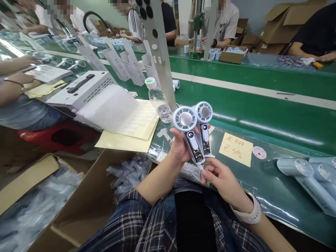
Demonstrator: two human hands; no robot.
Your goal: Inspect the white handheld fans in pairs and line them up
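Head view: left hand (181, 145) clasps two fans (195, 131).

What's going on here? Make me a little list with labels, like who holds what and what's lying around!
Place: green conveyor belt in a workshop, other people seated along it
Left hand: holds two small handheld fans side by side, heads up
Right hand: fingertips at the bottom ends of the fans; white wristband on the wrist
Fan screens: one is lit; digits too small to read
Beside the fans: water bottle, yellow sticker sheets, yellow handwritten note
Right edge: more fans in clear wrap
Below left: open cardboard box
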